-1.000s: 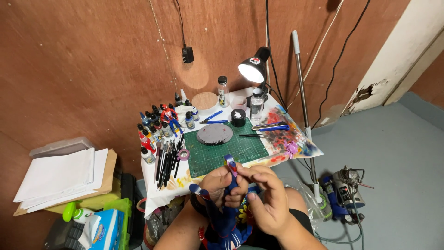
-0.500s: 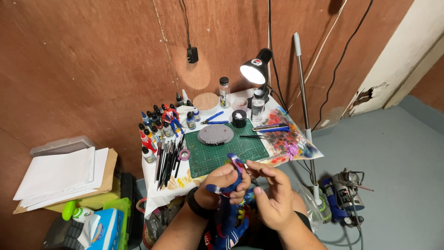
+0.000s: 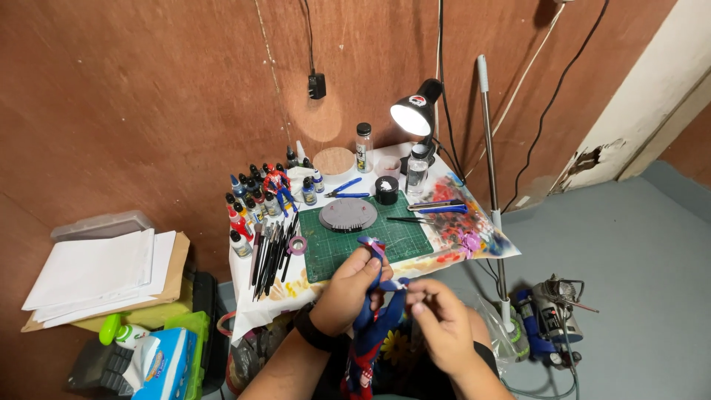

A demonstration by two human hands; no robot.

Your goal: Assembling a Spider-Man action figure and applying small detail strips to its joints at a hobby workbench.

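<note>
I see the left hand [image 3: 354,285] closed around a blue and red action figure [image 3: 372,318], held upright just in front of the counter [image 3: 244,292], at about 6 o'clock from the green cutting mat [image 3: 370,237]. The right hand [image 3: 443,326] pinches a small part of the figure at 3 o'clock from the left hand (its fingertips [image 3: 416,298] touch the figure's upper end). On the mat lies a grey round disc [image 3: 348,215]. Paintbrushes [image 3: 272,252] lie at 9 o'clock from the mat, paint bottles [image 3: 252,196] at 10 o'clock, and a lit desk lamp [image 3: 415,115] at 1 o'clock.
</note>
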